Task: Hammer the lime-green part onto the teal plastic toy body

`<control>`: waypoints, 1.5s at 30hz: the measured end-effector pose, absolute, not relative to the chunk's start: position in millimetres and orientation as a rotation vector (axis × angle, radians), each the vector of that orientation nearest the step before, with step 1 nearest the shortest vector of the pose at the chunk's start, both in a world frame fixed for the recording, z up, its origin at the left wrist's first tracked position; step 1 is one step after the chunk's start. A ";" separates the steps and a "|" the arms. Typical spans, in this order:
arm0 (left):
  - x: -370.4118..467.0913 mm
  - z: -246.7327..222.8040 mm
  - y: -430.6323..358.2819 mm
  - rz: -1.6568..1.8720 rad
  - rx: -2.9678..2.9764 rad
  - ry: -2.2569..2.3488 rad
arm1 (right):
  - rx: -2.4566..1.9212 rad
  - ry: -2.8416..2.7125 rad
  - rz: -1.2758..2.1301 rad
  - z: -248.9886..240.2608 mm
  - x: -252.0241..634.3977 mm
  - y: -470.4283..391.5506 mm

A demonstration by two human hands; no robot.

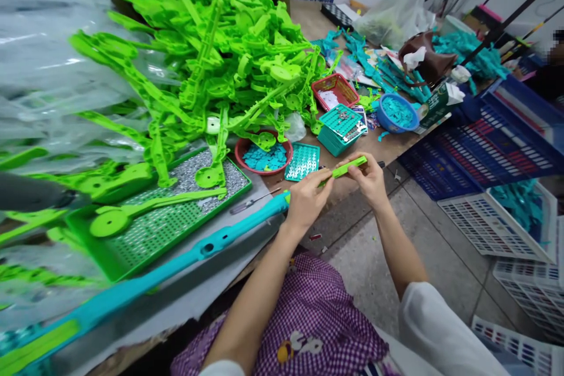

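Note:
My left hand (307,198) and my right hand (369,177) together grip a small bright green plastic piece (348,168) just off the table's edge. The left hand pinches its lower end, the right hand its upper end. A long teal plastic bar (185,258) lies along the table edge, its tip beside my left wrist. Just beyond the hands lie a teal perforated tray (302,161) and a red bowl (244,147) of small teal parts.
A big heap of green plastic parts (220,53) fills the table's left. A green tray (145,235) of small metal pieces lies under it. Teal trays (340,127), a red basket (335,91) and a blue bowl (398,114) sit farther back. Blue and white crates (497,153) stand on the right floor.

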State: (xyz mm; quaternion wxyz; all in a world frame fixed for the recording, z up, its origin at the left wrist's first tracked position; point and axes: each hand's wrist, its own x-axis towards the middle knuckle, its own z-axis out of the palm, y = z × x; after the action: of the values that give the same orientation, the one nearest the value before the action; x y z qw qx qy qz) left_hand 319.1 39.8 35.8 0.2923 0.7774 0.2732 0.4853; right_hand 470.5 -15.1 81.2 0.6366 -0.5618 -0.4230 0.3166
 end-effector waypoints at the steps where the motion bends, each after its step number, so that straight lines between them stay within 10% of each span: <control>1: 319.9 34.4 38.3 1.307 2.059 0.743 | -1.287 -0.965 0.726 81.7 469.7 -15.4; 13: 319.0 32.1 28.2 1.312 2.093 0.838 | -1.316 -1.036 0.700 80.5 471.3 -15.1; 22: 154.8 32.9 -35.4 1.495 2.465 1.125 | -1.299 -0.981 0.638 64.5 466.7 -12.2; 45: 160.7 95.8 22.0 0.197 2.727 1.460 | -1.079 -0.356 0.318 51.2 395.6 31.9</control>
State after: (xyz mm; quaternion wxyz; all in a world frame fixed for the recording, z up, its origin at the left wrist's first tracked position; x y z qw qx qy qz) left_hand 160.7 22.0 95.8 0.0211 0.8797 0.4709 0.0635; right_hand 395.6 31.9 51.2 0.8309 -0.5089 -0.1678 0.1500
